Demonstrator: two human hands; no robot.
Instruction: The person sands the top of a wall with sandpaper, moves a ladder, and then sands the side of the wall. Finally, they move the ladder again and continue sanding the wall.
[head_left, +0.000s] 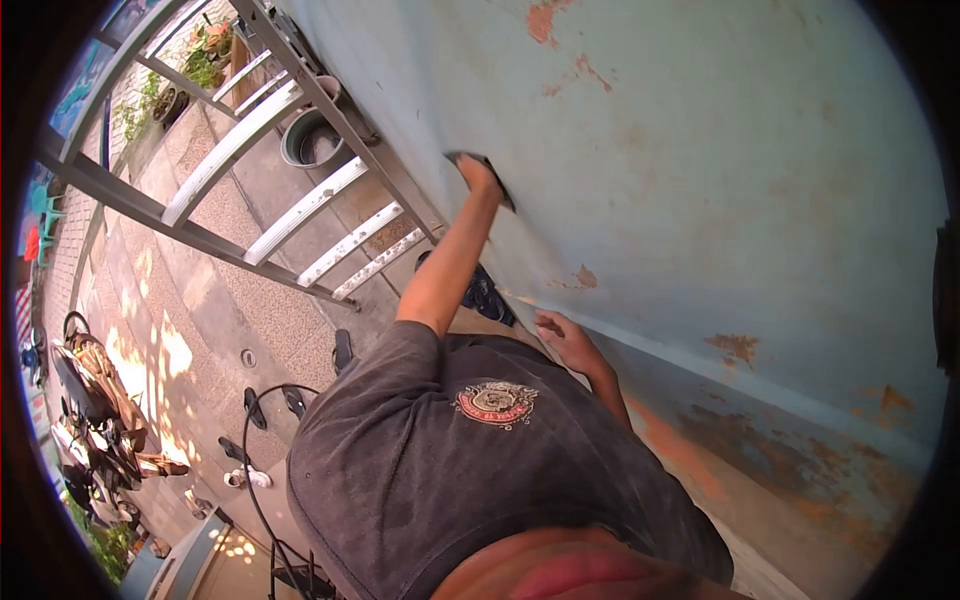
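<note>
My left hand (477, 172) is pressed to the pale blue wall (650, 170), with the arm stretched out. Under its palm lies a dark flat sheet (505, 195) that looks like sandpaper; its edges stick out on both sides of the hand. Part of that sheet is hidden by my fingers. Lower down, my right hand (567, 338) hangs near the base of the wall, holding nothing that I can see, its fingers loosely apart. Patches of peeled paint (735, 348) show orange and brown on the wall.
Left of me stands an aluminium ladder (215, 165), with a round tub (315, 140) behind it. Sandals (255, 408) and a black cable (252, 470) lie on the paved floor (200, 270). A parked motorbike (100, 400) is at the far left.
</note>
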